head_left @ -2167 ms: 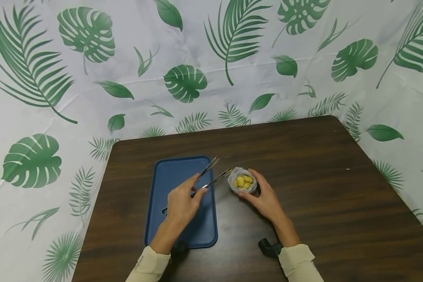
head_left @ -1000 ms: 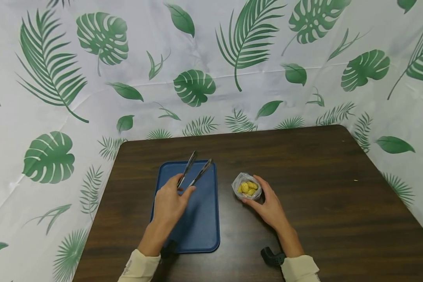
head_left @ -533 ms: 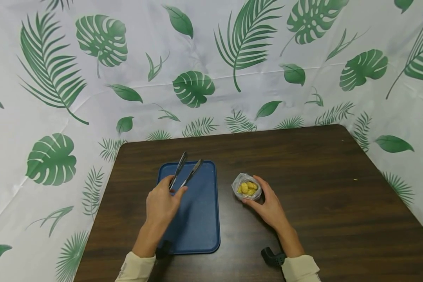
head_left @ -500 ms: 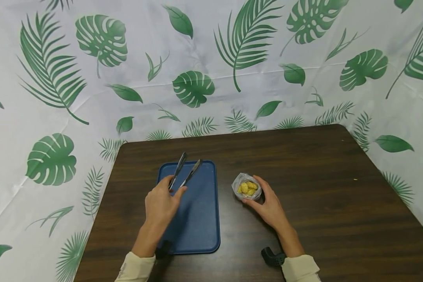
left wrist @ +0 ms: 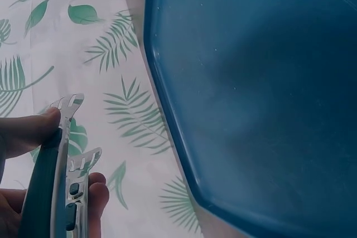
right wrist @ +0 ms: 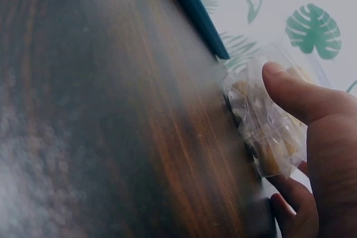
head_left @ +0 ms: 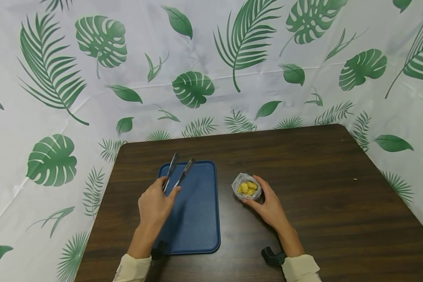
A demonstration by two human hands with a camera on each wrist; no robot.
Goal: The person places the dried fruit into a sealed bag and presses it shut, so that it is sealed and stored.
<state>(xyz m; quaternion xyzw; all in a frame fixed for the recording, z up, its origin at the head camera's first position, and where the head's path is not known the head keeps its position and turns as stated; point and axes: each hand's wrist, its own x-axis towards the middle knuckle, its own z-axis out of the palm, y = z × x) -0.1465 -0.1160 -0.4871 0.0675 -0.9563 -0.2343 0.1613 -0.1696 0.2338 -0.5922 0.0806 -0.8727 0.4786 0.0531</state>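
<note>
My left hand [head_left: 152,205] holds a pair of metal tongs [head_left: 187,167] above the left part of a blue tray [head_left: 194,223]. The tongs' two arms are spread, with nothing between their slotted tips; dark grip panels show on the tongs [left wrist: 42,185] in the left wrist view. To the right of the tray, my right hand [head_left: 269,205] grips a small clear plastic bag [head_left: 237,181] standing with its mouth up on the table. Several yellow, nut-sized lumps [head_left: 246,189] lie inside. In the right wrist view the thumb presses the crinkled side of the bag [right wrist: 259,124].
The dark wooden table [head_left: 324,188] reaches back to a white cloth backdrop [head_left: 141,105] printed with green leaves. A tiny pale crumb [head_left: 355,179] lies at the right. A black wrist mount [head_left: 273,257] sits by the right sleeve.
My left hand has carried the spread tongs leftward, from beside the bag to over the tray's left side. The right hand keeps its hold on the bag; the head view shifted slightly early on.
</note>
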